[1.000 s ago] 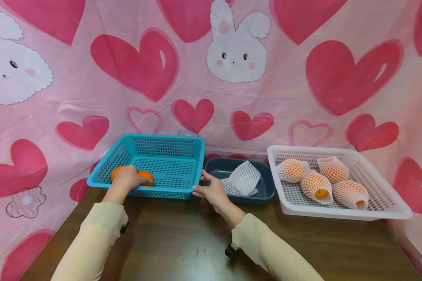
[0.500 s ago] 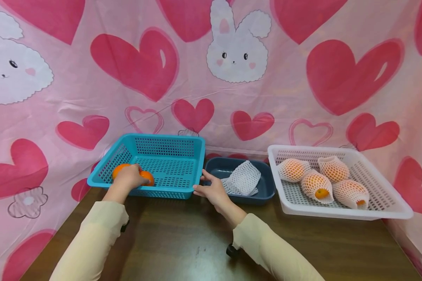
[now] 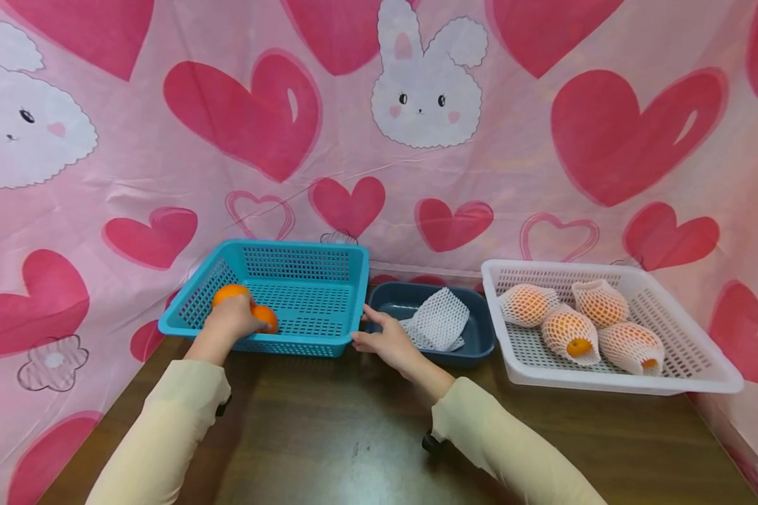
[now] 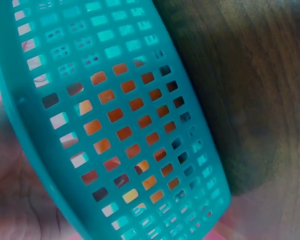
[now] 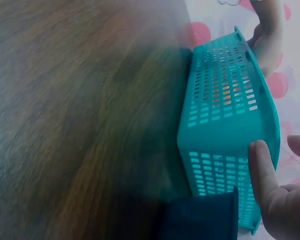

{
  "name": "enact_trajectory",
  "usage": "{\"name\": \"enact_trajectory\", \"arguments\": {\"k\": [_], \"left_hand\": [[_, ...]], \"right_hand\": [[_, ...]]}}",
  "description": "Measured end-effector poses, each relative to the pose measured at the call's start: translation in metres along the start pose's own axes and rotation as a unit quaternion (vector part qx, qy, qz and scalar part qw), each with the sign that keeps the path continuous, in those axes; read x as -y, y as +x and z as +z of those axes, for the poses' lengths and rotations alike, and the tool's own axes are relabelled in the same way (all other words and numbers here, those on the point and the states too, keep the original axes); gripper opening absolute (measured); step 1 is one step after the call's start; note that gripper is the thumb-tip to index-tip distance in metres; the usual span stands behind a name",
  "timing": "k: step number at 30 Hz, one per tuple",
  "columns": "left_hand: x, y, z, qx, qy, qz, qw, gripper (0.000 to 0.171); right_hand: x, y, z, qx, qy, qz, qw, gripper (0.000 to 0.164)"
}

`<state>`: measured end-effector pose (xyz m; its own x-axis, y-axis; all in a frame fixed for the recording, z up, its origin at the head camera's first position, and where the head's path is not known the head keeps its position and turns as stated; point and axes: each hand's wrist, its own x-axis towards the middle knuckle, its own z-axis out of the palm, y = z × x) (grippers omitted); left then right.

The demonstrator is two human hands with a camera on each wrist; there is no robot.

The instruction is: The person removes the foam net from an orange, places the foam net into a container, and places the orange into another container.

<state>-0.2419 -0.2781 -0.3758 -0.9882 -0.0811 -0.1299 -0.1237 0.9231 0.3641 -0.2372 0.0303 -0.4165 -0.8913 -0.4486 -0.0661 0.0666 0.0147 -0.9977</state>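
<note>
A turquoise plastic basket [image 3: 360, 280] stands at the left back of the table, with oranges inside its near left corner. My left hand [image 3: 229, 319] reaches over the near rim and grips the right orange [image 3: 264, 318], thumb on its near side; its other fingers are mostly hidden. Close behind the hand lies another orange [image 3: 229, 292]. In the left wrist view, orange skin [image 4: 124, 132] shows through the basket's holes. My right hand [image 3: 388, 342] is at the basket's near right corner. In the right wrist view its fingers [image 5: 262, 170] lie extended against the outer wall, thumb apart from the rim.
A dark blue tray [image 3: 385, 294] with white foam net sleeves [image 3: 441, 321] stands right of the basket. Farther right is a white basket [image 3: 688, 351] holding several oranges in foam nets [image 3: 570, 333]. A pink curtain [image 3: 524, 175] hangs behind the brown table [image 3: 328, 435].
The orange behind my left hand has shifted right and away from me, while the right one stays nearly in place. My right hand has drawn slightly right, its thumb off the rim.
</note>
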Motion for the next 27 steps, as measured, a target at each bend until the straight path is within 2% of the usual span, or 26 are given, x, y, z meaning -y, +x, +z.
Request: {"name": "enact_trajectory", "arguments": {"k": [4,11,14,17,24,27], "left_hand": [[0.0,-0.002,-0.002,-0.003,-0.009,-0.007,0.9999,0.058],[0.002,-0.003,-0.003,-0.002,-0.004,0.002,1.0,0.049],[0.002,-0.003,-0.002,0.0,0.001,0.002,1.0,0.054],[0.001,-0.004,-0.002,-0.002,0.003,0.002,1.0,0.061],[-0.014,-0.005,-0.006,-0.043,0.011,0.022,0.9988,0.056],[-0.025,-0.006,-0.006,-0.044,0.015,0.033,0.9984,0.059]], "right_hand": [[0.001,-0.003,-0.005,0.014,-0.038,-0.014,0.999,0.064],[0.003,-0.005,-0.014,0.002,-0.099,-0.036,0.994,0.062],[0.005,-0.007,-0.02,0.004,-0.122,-0.04,0.992,0.062],[0.007,-0.011,-0.027,0.008,-0.167,-0.05,0.985,0.062],[0.015,-0.023,-0.046,0.033,-0.212,-0.1,0.971,0.063],[0.017,-0.028,-0.052,0.034,-0.212,-0.125,0.969,0.06]]}}
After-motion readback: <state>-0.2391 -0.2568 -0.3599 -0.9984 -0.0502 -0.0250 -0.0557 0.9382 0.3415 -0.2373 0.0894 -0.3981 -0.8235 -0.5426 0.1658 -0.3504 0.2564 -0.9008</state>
